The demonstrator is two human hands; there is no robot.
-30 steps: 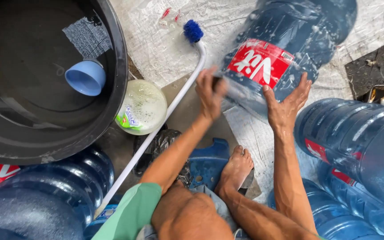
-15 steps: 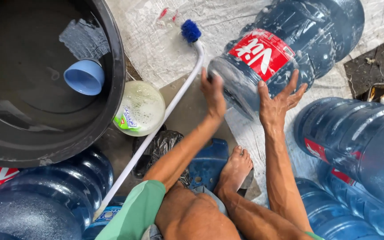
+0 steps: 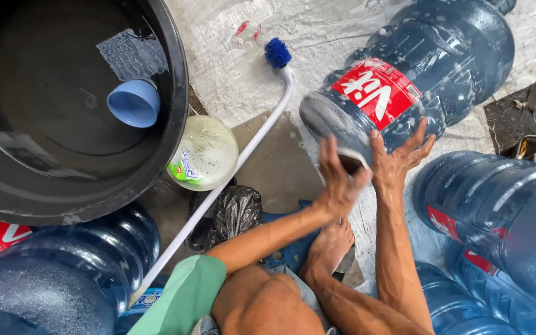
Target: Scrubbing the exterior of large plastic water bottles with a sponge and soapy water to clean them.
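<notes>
The water jug (image 3: 404, 80) lies on its side on the wet floor sheet (image 3: 231, 74), long axis running from its base near the person up and away to the right. The left hand (image 3: 337, 181) presses a grey pad (image 3: 348, 158) against the base, fingers curled around it. The right hand (image 3: 398, 158) rests flat on the jug's wall, fingers spread, steadying it. Both hands sit at the base end. A long brush (image 3: 249, 142) lies just left of the jug.

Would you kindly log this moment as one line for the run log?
left hand: on base of soapy blue water jug | right hand: flat on jug side | jug: lying tilted on mat | long brush: on ground, untouched
</notes>
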